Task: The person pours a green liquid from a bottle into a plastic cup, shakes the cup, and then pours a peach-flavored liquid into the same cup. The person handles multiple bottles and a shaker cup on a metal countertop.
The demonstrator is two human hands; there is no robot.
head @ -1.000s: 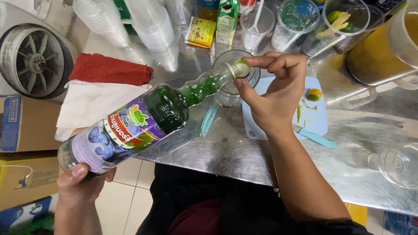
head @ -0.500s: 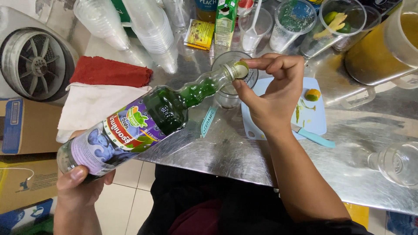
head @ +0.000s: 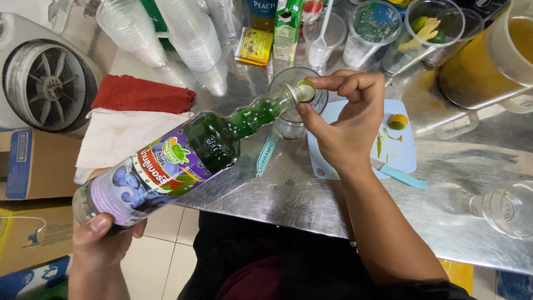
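Note:
My left hand (head: 105, 236) grips the base of a glass bottle (head: 183, 161) with a purple label and green syrup inside. The bottle lies tilted, its neck pointing up and right over a clear plastic cup (head: 294, 108) on the steel table (head: 311, 194). My right hand (head: 344, 122) pinches the bottle's cap (head: 304, 90) between thumb and forefinger at the mouth, right above the cup's rim.
A light blue cutting board (head: 400, 150) holds a lime piece (head: 397, 121) and a teal-handled knife (head: 397, 173). Stacked plastic cups (head: 194, 39), a red cloth (head: 141, 94), a white cloth (head: 119, 139), a jug of amber liquid (head: 488, 55), and a glass (head: 508, 208) lying at right surround them.
The bottle and both hands hold almost the same pose; my right fingers stay on the cap at the bottle's mouth with only a slight shift.

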